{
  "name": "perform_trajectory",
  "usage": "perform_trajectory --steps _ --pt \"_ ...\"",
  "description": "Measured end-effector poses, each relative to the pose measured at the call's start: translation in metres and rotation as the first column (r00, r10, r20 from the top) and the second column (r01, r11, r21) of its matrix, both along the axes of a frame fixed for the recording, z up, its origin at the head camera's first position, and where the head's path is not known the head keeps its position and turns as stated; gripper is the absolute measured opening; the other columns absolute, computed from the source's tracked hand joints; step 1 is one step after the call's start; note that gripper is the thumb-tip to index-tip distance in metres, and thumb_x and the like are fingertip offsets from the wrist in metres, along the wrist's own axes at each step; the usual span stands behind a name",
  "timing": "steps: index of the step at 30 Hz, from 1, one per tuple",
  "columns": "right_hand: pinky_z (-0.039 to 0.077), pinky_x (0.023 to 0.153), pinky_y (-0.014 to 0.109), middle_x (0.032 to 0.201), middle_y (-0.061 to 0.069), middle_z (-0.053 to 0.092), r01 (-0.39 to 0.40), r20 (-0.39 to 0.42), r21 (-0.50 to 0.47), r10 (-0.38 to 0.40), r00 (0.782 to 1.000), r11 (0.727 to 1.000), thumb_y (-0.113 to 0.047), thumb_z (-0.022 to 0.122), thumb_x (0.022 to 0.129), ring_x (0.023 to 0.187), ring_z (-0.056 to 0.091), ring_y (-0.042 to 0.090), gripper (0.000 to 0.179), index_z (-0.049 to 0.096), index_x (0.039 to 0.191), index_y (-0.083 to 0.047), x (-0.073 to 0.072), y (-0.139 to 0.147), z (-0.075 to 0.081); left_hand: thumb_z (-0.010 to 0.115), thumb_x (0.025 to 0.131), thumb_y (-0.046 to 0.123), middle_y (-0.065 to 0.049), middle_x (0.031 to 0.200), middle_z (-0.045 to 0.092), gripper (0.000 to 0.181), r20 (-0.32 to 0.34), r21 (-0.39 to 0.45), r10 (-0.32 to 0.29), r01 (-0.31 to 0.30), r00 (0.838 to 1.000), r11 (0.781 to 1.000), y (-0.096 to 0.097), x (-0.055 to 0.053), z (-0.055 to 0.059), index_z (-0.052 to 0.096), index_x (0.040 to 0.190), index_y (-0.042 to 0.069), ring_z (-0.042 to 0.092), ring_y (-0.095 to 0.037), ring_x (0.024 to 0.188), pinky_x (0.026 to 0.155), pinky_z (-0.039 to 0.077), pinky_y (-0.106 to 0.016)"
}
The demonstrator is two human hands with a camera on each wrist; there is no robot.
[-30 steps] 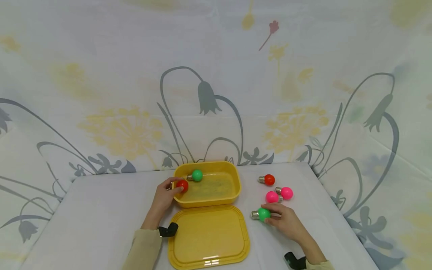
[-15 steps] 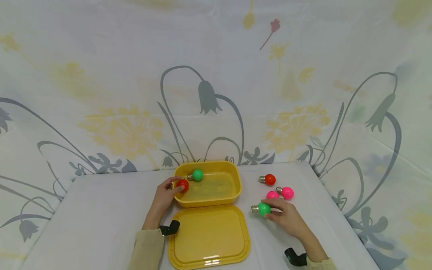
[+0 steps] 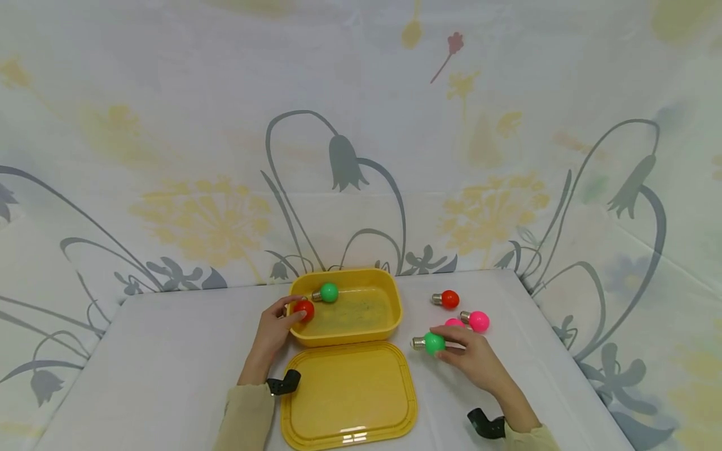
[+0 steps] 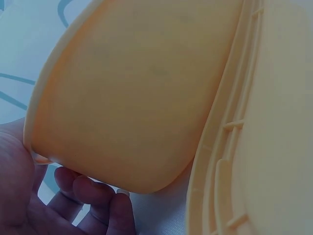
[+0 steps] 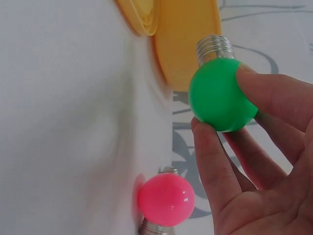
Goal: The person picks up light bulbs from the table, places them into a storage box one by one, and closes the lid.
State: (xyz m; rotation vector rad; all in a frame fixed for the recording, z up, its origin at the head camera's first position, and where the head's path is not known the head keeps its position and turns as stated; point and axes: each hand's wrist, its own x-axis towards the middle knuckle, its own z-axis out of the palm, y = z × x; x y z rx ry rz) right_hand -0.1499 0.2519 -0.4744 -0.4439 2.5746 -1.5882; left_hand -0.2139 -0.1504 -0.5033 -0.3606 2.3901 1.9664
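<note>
the right hand (image 3: 470,357) pinches the held green bulb (image 3: 434,344) by its globe, fingertips narrowed around it. the bulb is raised off the white tablecloth (image 3: 169,363), beside the yellow lid (image 3: 350,394), its metal screw base (image 5: 215,48) free and pointing away from the palm. the left hand (image 3: 273,329) is at the left end of the yellow box (image 3: 361,313); thumb and forefinger reach over the rim to the boxed red bulb (image 3: 303,310), while other fingers curl outside the wall. whether they grip that bulb or steady the rim cannot be told.

the step in hand is judged to be the carrying of the held green bulb. a light, even pinch on the globe's widest part serves best, since the smooth surface may slip; the base should stay clear of any edge, and any lowering calls for bare space, gently met.

count: six bulbs. two are green, one held and one, the boxed green bulb (image 3: 329,292), inside the box; two are red, one boxed and one loose red bulb (image 3: 450,299) on the cloth; two are pink, a nearer pink bulb (image 3: 454,322), partly hidden by the right hand, and a farther pink bulb (image 3: 479,321) just beside it. one box, one lid, two hands.
</note>
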Motion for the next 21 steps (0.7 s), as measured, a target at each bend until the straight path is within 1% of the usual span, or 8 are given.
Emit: perform_trajectory --steps 3,7,10,13,15,17,21 --pt "0.054 0.086 0.031 0.122 0.015 0.064 0.009 0.001 0.020 -0.009 1.000 1.000 -0.002 0.076 0.085 0.108 0.064 0.031 0.041 0.066 0.125 0.001 -0.002 -0.003 0.000 0.070 0.092 0.013 -0.014 0.116 0.053 0.037 0.001 0.005 0.002 -0.002 1.000 1.000 0.000 0.000 0.001 0.066 0.128 0.009 0.042 -0.026 0.107 0.082 0.038 -0.027" --pt "0.053 0.088 0.032 0.122 0.012 0.064 0.010 -0.004 0.021 -0.010 1.000 1.000 -0.001 0.076 0.084 0.109 0.063 0.031 0.042 0.066 0.125 0.001 -0.004 -0.007 0.002 0.070 0.092 0.013 -0.015 0.117 0.053 0.037 -0.001 0.015 0.000 0.000 1.000 1.000 0.001 0.000 0.000 0.066 0.128 0.009 0.042 -0.026 0.107 0.081 0.039 -0.024" --pt "0.053 0.088 0.032 0.122 0.010 0.064 0.011 -0.021 0.022 -0.011 1.000 1.000 0.000 0.076 0.084 0.109 0.063 0.029 0.041 0.067 0.124 -0.001 -0.006 -0.011 0.003 0.071 0.092 0.014 -0.013 0.112 0.052 0.037 -0.001 0.019 0.001 -0.001 1.000 1.000 0.001 0.000 0.001 0.066 0.128 0.009 0.042 -0.026 0.105 0.079 0.039 -0.023" --pt "0.053 0.089 0.031 0.123 0.009 0.064 0.017 -0.024 0.021 -0.016 1.000 1.000 0.001 0.075 0.085 0.108 0.063 0.027 0.040 0.068 0.124 -0.004 -0.009 -0.016 0.005 0.071 0.091 0.013 -0.012 0.106 0.050 0.037 0.002 0.017 0.005 -0.005 1.000 1.000 0.001 0.001 0.001 0.066 0.128 0.009 0.042 -0.025 0.103 0.077 0.038 -0.025" --pt "0.053 0.089 0.031 0.123 0.009 0.064 0.017 -0.027 0.018 -0.016 1.000 1.000 0.001 0.074 0.085 0.108 0.063 0.026 0.039 0.068 0.123 -0.004 -0.012 -0.019 0.006 0.071 0.091 0.014 -0.011 0.105 0.049 0.037 0.005 0.013 0.006 -0.006 1.000 1.000 0.001 0.001 0.001 0.066 0.128 0.010 0.042 -0.025 0.103 0.077 0.038 -0.026" --pt "0.053 0.088 0.031 0.124 0.009 0.063 0.019 -0.024 0.010 -0.019 1.000 1.000 0.000 0.074 0.086 0.109 0.063 0.027 0.039 0.068 0.124 -0.005 -0.013 -0.022 0.007 0.070 0.091 0.014 -0.012 0.105 0.049 0.037 0.010 0.010 0.008 -0.008 1.000 1.000 0.001 0.002 0.002 0.066 0.128 0.011 0.042 -0.026 0.104 0.078 0.038 -0.027" --pt "0.053 0.088 0.031 0.124 0.009 0.063 0.014 -0.024 -0.004 -0.015 1.000 1.000 -0.003 0.075 0.086 0.109 0.063 0.028 0.039 0.068 0.125 -0.006 -0.017 -0.027 0.011 0.070 0.092 0.014 -0.014 0.112 0.051 0.037 0.011 0.009 0.006 -0.006 1.000 1.000 0.001 0.002 0.002 0.066 0.128 0.010 0.042 -0.027 0.108 0.081 0.039 -0.026"
